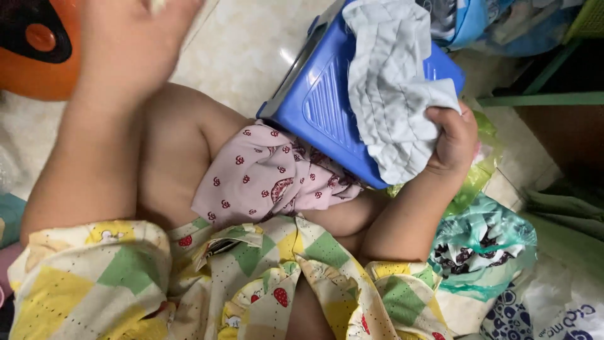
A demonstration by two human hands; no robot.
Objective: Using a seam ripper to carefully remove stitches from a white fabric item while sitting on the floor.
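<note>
My right hand (454, 140) is closed on the lower edge of a pale grey quilted cloth (391, 82) that drapes over a blue plastic stool or board (321, 104) leaning against my leg. My left hand (129, 38) is raised at the top left, blurred, fingers partly cut off by the frame; a small pale bit shows at its top edge, and whether it holds anything is unclear. A pink patterned cloth (264, 173) lies over my knee under the blue plastic thing. I wear a yellow, green and white checked garment (189, 283).
An orange and black object (38, 47) sits at the top left on the pale tiled floor (245, 50). Plastic bags, green (481, 167) and teal (484, 245), lie at the right. Folded clothes (478, 22) pile at the top right beside a green frame (541, 97).
</note>
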